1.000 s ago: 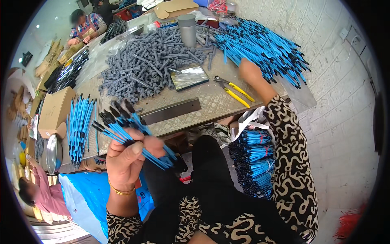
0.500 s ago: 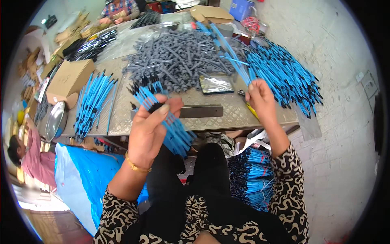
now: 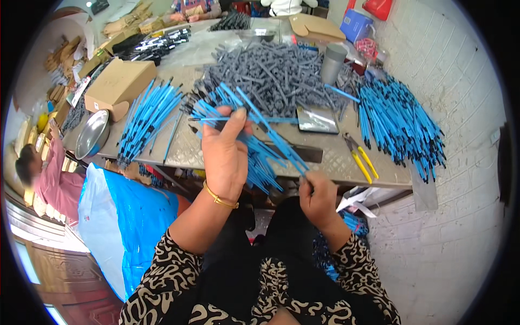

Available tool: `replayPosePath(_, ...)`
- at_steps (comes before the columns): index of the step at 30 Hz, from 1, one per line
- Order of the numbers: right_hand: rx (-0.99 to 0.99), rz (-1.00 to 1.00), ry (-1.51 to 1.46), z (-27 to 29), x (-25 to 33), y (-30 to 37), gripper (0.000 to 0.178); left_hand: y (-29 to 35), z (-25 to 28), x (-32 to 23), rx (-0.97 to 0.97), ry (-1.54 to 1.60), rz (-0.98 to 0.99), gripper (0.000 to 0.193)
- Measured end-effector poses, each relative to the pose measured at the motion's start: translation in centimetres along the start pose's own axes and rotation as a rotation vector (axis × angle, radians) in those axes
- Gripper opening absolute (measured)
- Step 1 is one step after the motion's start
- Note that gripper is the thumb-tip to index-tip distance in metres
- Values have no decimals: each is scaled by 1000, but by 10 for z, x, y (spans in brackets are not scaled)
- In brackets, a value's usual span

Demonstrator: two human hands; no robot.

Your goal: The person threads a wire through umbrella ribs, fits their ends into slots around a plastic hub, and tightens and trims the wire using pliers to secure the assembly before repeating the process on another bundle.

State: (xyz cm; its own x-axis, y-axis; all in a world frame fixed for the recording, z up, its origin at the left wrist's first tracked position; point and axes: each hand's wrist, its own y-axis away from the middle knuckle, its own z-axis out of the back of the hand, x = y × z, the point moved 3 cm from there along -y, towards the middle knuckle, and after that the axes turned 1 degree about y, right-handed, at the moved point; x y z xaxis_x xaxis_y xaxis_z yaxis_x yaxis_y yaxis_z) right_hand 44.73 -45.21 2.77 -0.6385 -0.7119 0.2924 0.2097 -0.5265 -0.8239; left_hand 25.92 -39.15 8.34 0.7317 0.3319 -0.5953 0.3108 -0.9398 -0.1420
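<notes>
My left hand [image 3: 225,157] is closed around a bundle of thin blue rods with black tips [image 3: 261,169], which slants down past the table's front edge. Lower and to the right, my right hand [image 3: 318,199] pinches the near ends of a few more blue rods [image 3: 283,145]. These reach up and left across the bundle, close to my left fingers; whether they touch the bundle I cannot tell. Behind both hands lies a big heap of grey plastic parts [image 3: 260,70]. A large pile of blue rods [image 3: 398,119] covers the table's right side.
Yellow-handled pliers [image 3: 360,157] and a film-wrapped dark box [image 3: 318,119] lie near the front. Leftward are another rod pile [image 3: 149,119], a cardboard box [image 3: 119,84] and a metal bowl [image 3: 92,134]. A blue plastic sheet [image 3: 141,216] stands below. Other people are around the table.
My right hand has come from beside the right-hand pile down and left, bringing rods toward the left-hand bundle. The pliers it partly covered now show fully. The view has shifted.
</notes>
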Motion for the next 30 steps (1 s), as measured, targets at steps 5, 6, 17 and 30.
replayPosePath(5, -75, -74, -48, 1, -3, 6, 18, 8, 5, -6, 95, -4, 87, 21)
replayPosePath(6, -61, -100, -19, 1, -7, 6, 17, 12, 4, -8, 116, -45, 153, 21)
replayPosePath(17, 243, -374, -289, -22, 11, 45, 18, 24, -1, -14, 250, 102, 356, 16)
replayPosePath(30, 702, -323, -457, -10, 16, 30, 24, 22, 27, -50, 649, -319, 486, 19)
